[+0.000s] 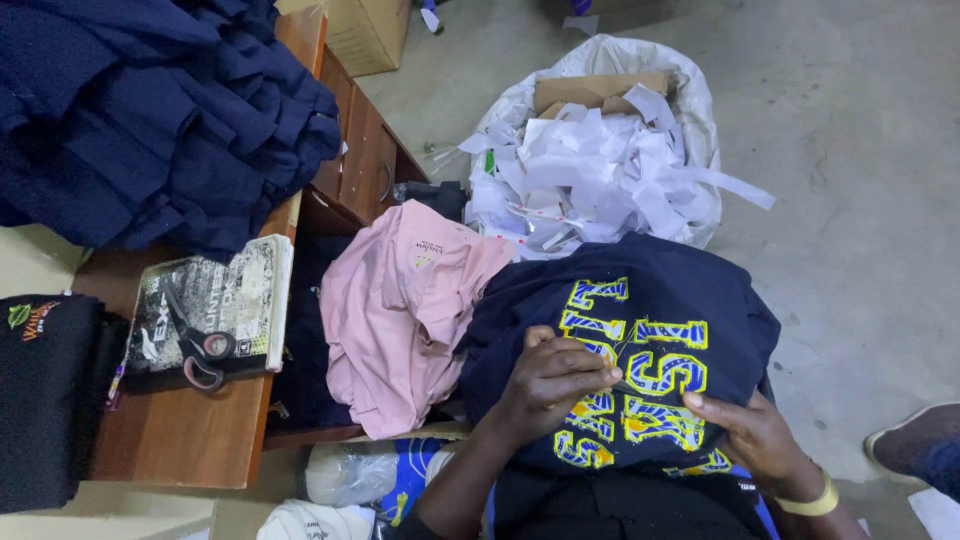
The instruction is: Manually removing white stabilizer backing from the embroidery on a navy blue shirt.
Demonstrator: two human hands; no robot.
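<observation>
We pinch the navy garment [640, 340] (yellow-blue lettering) with left hand [550, 385] fingers closed | right hand [755, 435] grips its edge | pink garment [400, 320] beside

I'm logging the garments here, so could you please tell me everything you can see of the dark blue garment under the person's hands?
The dark blue garment looks like soft knit cloth, bunched into a rounded heap on the person's lap. Large yellow and blue embroidered letters cover its upper face. The left hand presses on the lettering with fingers curled; the right hand grips the lower right edge. Its left side touches a pink garment, and a sack of paper scraps lies just behind it.
</observation>
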